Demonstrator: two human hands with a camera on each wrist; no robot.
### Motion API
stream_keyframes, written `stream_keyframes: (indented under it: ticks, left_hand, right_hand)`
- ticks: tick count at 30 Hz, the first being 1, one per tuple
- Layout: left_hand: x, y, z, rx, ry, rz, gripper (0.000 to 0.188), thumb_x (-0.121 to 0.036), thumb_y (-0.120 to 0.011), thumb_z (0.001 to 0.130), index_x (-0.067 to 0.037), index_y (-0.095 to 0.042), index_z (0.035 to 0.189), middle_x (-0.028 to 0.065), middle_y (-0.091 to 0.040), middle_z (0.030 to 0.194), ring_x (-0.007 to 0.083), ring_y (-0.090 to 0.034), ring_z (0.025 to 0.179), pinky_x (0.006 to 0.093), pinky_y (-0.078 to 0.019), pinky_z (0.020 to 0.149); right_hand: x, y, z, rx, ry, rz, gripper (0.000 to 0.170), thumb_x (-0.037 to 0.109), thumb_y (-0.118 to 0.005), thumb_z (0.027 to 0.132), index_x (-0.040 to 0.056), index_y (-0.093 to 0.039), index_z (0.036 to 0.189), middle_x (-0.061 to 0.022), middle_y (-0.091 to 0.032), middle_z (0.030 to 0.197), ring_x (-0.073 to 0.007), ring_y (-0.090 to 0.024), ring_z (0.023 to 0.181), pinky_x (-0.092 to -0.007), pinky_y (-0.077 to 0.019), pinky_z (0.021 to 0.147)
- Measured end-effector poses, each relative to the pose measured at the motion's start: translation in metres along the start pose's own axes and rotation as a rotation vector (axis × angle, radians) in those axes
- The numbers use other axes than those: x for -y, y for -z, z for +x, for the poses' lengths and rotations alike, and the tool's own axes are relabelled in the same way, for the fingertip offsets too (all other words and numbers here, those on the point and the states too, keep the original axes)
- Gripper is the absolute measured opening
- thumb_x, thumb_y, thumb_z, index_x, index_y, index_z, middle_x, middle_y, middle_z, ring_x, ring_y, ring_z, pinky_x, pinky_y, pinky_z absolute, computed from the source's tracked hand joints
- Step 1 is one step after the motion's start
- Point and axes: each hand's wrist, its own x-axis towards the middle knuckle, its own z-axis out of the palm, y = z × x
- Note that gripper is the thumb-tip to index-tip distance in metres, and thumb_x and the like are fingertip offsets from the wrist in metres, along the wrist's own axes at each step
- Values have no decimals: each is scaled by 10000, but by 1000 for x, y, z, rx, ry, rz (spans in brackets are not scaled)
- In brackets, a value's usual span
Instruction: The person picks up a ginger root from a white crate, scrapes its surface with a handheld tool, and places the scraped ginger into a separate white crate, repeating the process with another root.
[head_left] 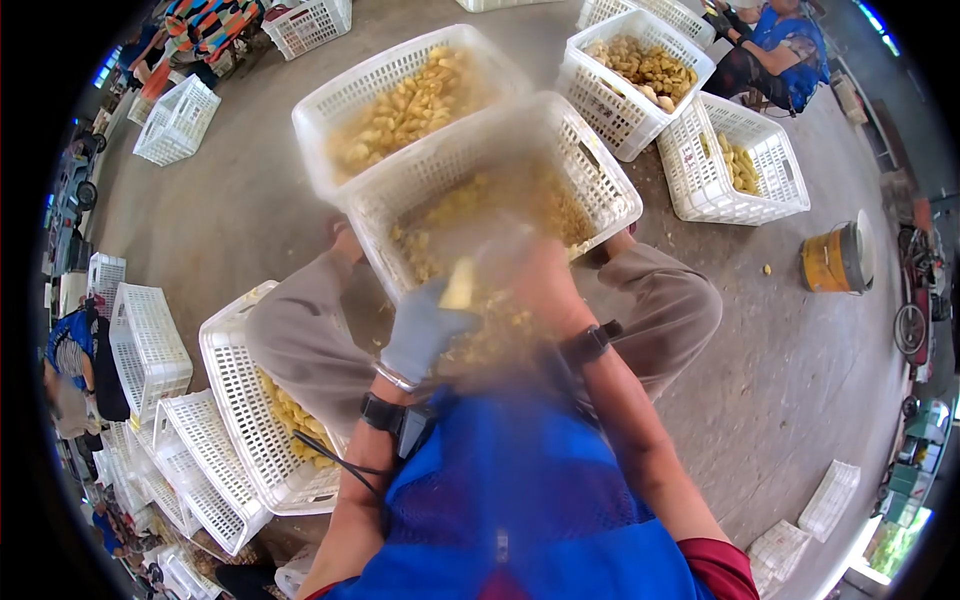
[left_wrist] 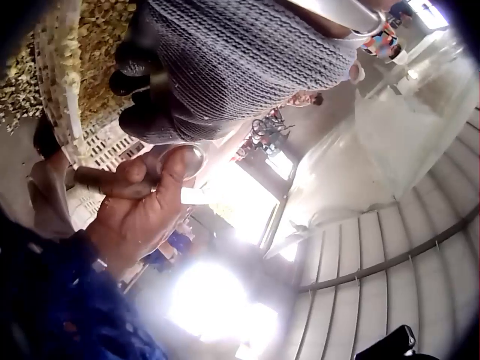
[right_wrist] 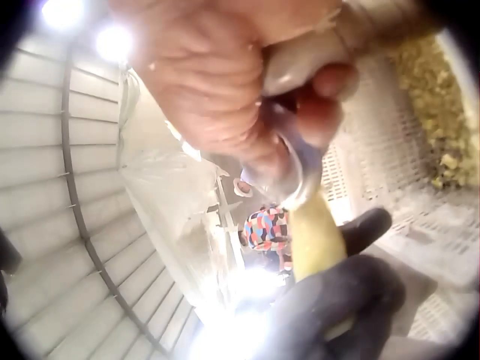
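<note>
1. In the head view, we are seeing the gloved left hand (head_left: 420,325) gripping a pale yellow piece (head_left: 458,285), which is standing out over the near side of the front crate (head_left: 600,165).
2. There the bare right hand (head_left: 545,285) is showing blurred, just beside the piece; the left knee (head_left: 285,315) and right knee (head_left: 690,310) are hemming in both sides.
3. Past the front crate's far rim, we are finding the back crate (head_left: 320,150) crowding close; a side crate (head_left: 225,350) is sitting by the left knee, while bare floor (head_left: 760,340) is opening out beyond the right one.
4. In the left wrist view, we are seeing the left hand's fingers curling, the piece hidden; the right hand is pinching a metal-rimmed tool (left_wrist: 195,161).
5. In the right wrist view, the tool's curved edge is meeting or nearly meeting the piece's upper end; we are not able to tell which. Gloved fingers are wrapping its lower part, and a slotted crate wall (right_wrist: 420,221) is standing to the right.
</note>
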Motion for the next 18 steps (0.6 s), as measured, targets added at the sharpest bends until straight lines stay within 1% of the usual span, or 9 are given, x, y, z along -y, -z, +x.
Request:
stream_keyframes:
  ticks: [1,3,4,5,7,9,12,15,18]
  left_hand:
    - [-6,4,-6,14,43,-87,506,-202,-857,713,53,-690,1117,69,-708,790,139,-645,669,301,-520,603]
    - [-2,2,-3,-34,-56,-10,504,-197,-863,704,62,-685,1099,66,-711,806,141,-649,703,304,-534,632]
    - [0,2,-3,-66,-102,26,503,-195,-865,700,66,-683,1090,64,-712,813,141,-652,720,305,-542,647]
    - [-1,2,-2,-79,-121,140,481,-235,-856,719,21,-695,1094,122,-745,844,221,-715,767,355,-570,705]
    - [12,-8,7,-165,-165,266,476,-235,-860,697,22,-697,1063,145,-734,835,237,-713,747,372,-562,723]
    - [1,-11,6,-164,-116,340,502,-295,-854,681,9,-708,1052,164,-736,836,296,-728,769,393,-559,740]
    - [4,-7,3,-204,-151,574,521,-327,-841,677,9,-708,1051,187,-734,853,327,-726,786,394,-563,748]
    - [-2,-1,-3,-140,-98,384,520,-324,-834,667,14,-703,1039,204,-724,847,342,-719,788,408,-559,743]
    - [4,-8,2,-119,-151,267,515,-269,-847,666,25,-691,1059,161,-719,809,309,-708,752,397,-556,723]
  right_hand:
    - [7,5,1,-40,-59,10,325,240,-766,918,-5,-742,1131,-133,-731,882,-158,-681,700,-332,-543,545]
    - [22,19,6,-59,-281,26,345,224,-763,915,-1,-726,1174,-139,-732,934,-157,-690,754,-332,-569,588]
    - [21,15,5,3,-119,18,350,228,-760,915,-6,-723,1173,-139,-734,938,-170,-693,763,-336,-567,592]
    - [16,9,-1,63,39,13,356,232,-757,914,-11,-719,1171,-139,-736,942,-182,-696,771,-341,-565,597]
    - [10,-3,-8,120,162,2,365,250,-750,913,-22,-716,1155,-141,-742,943,-206,-698,777,-358,-560,622]
    - [4,-21,-11,125,87,-5,376,278,-743,913,-33,-719,1124,-144,-750,937,-230,-699,774,-383,-555,664]
    - [-28,-21,9,-86,94,-3,366,303,-743,909,-34,-737,1052,-155,-758,902,-249,-696,782,-410,-541,731]
    - [0,3,6,-34,-95,-92,366,292,-749,905,-32,-735,1074,-159,-752,870,-246,-696,814,-400,-537,790]
    - [11,-17,-14,144,135,-126,352,287,-753,902,-24,-737,1067,-162,-741,826,-249,-695,782,-407,-542,735]
